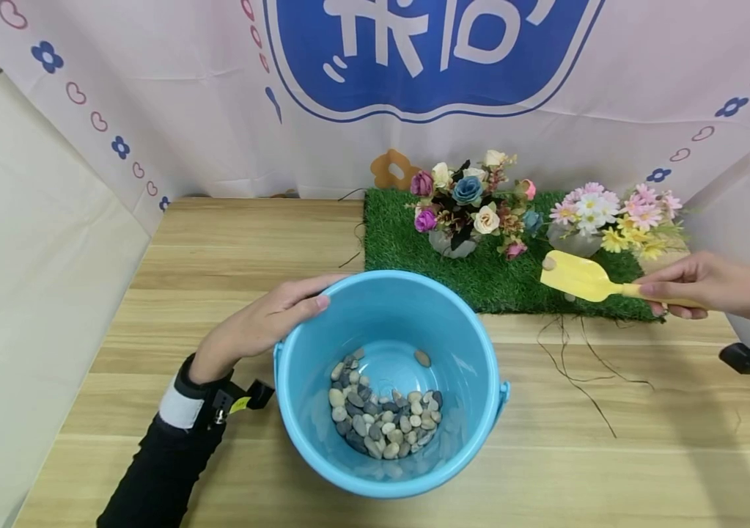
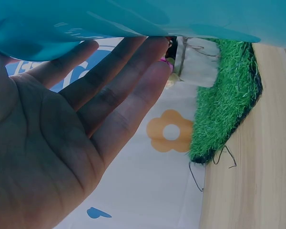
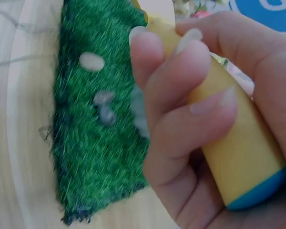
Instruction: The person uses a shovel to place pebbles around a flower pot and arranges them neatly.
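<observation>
It looked like a staged recording booth rather than a home: a wooden desk [image 1: 229, 242] stood boxed in by white cloth walls [image 1: 38, 279] and a printed backdrop [image 1: 414, 51] of hearts and flowers, with artificial grass [image 1: 407, 235] laid out.

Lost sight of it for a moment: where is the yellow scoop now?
In the head view the yellow scoop is at the right, gripped by the right hand over the grass mat, in front of the flower pots.
</observation>
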Tool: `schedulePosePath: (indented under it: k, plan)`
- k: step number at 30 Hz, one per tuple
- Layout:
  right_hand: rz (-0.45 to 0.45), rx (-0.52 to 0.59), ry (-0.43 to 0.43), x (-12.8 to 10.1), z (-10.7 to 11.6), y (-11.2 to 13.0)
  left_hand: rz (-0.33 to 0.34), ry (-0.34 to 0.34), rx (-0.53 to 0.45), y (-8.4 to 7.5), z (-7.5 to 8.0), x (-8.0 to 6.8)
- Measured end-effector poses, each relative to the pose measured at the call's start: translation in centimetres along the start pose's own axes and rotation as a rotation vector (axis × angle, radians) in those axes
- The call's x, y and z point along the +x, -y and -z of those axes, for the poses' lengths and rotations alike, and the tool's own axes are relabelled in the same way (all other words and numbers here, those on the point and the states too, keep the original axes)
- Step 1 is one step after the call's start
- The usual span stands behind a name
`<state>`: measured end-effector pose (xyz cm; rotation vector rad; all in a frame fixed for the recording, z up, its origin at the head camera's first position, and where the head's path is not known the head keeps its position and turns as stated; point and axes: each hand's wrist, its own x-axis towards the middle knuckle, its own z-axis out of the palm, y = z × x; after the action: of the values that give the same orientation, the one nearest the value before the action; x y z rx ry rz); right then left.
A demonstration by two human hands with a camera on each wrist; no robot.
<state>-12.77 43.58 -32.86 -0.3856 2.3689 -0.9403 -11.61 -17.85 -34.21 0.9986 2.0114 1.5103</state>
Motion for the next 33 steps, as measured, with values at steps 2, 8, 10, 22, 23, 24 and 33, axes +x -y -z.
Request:
schedulePosePath:
  k: [2,8,10,22,23,24,33]
  plan:
    - [-0.044,-0.009,-0.008,0.0,0.0,-0.7,0.002,-0.001,0.0,0.0,0.0,0.0]
    - [-0.111,-0.037,0.022,0.0,0.3,-2.1,0.001,-0.005,-0.003,0.0,0.0,-0.1]
    - [-0.119,-0.035,0.025,-0.1,0.3,-2.4,-0.002,-0.006,-0.005,0.0,0.0,-0.1]
    - [-0.117,-0.081,0.056,0.4,0.7,-2.3,0.011,-0.004,-0.004,-0.1,-0.1,-0.1]
    - [-0.129,-0.086,0.061,0.5,0.8,-2.2,0.008,-0.002,-0.004,-0.1,-0.1,-0.1]
    - [-0.14,-0.089,0.068,0.6,0.8,-2.0,0.006,0.0,-0.006,-0.1,-0.1,-0.1]
    - [-0.134,-0.112,0.109,1.0,1.3,-1.1,0.004,-0.002,-0.008,-0.1,-0.1,-0.1]
